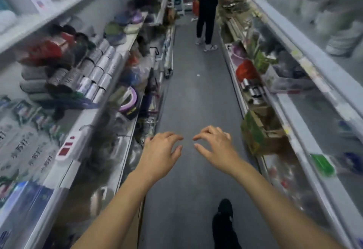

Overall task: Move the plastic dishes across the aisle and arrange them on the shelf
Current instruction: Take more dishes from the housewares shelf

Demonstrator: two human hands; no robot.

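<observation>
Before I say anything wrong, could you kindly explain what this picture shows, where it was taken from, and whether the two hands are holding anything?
There is one picture, taken by a camera worn on a person's head, looking forward and down a shop aisle with a grey floor. The bare left hand and bare right hand reach forward with loosely spread fingers; both hold nothing. White shelves on the left and right carry blurred packaged goods. Another person in dark trousers stands further along.
</observation>
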